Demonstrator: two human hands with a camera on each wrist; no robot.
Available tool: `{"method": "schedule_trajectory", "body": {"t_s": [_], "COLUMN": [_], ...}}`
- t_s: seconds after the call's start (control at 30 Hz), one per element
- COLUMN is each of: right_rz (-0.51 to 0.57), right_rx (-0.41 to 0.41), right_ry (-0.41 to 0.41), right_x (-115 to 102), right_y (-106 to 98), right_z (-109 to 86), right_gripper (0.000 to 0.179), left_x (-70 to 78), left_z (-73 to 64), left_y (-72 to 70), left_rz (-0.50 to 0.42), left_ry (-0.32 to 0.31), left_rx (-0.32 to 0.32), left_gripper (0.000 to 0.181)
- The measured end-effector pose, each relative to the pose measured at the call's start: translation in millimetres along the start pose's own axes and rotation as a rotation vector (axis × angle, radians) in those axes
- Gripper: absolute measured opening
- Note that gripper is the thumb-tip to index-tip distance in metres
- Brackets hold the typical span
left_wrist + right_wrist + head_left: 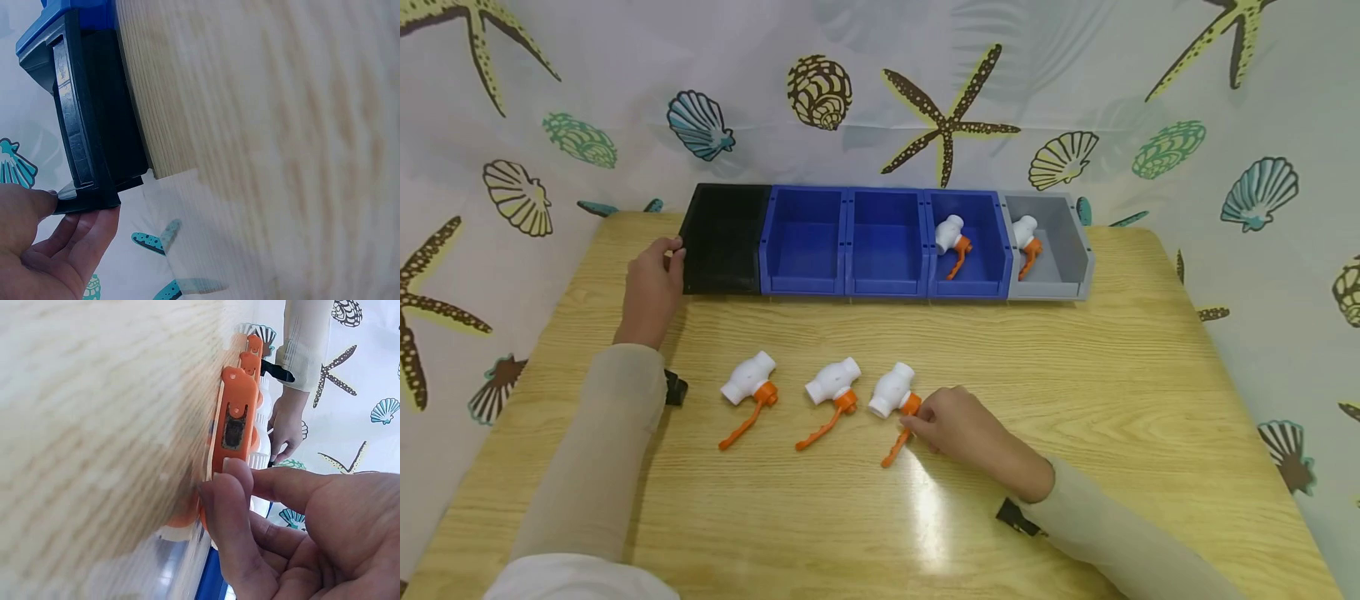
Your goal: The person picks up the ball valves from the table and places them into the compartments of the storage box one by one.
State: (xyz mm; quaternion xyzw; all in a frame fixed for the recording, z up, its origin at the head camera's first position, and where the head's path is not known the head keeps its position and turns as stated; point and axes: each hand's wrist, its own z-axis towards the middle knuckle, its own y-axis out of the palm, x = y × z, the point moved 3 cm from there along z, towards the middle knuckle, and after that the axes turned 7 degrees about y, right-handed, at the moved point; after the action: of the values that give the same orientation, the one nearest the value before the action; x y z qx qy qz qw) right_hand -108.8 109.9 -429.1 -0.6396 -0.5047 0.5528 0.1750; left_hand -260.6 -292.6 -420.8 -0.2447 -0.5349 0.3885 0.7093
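Three white ball valves with orange lever handles lie in a row on the wooden table: a left valve (748,377), a middle valve (833,381) and a right valve (892,390). My right hand (958,425) pinches the right valve's orange handle (232,425) between thumb and finger, close over the tabletop. At the row's left end, my left hand (653,287) grips the side wall of the black bin (726,242). The left wrist view shows the thumb on one face of that black wall (87,197) and the fingers on the other.
Right of the black bin stand two blue bins (805,287) (887,287) with nothing visible inside. A third blue bin (973,289) and a grey bin (1052,290) each hold one valve. A shell-patterned cloth (760,100) hangs behind the table (1075,392).
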Motion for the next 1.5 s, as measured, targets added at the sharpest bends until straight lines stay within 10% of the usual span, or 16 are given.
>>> {"method": "schedule_trajectory", "body": {"t_s": [1.5], "right_rz": [0.232], "right_rx": [0.048], "right_ry": [-0.037], "right_x": [17], "right_y": [-14], "right_z": [12.5], "right_gripper": [0.019], "left_x": [-2.2], "left_z": [-1.0], "left_y": [2.4], "left_rz": [0.002], "left_ry": [-0.063], "left_rx": [-0.043], "left_gripper": [0.042]}}
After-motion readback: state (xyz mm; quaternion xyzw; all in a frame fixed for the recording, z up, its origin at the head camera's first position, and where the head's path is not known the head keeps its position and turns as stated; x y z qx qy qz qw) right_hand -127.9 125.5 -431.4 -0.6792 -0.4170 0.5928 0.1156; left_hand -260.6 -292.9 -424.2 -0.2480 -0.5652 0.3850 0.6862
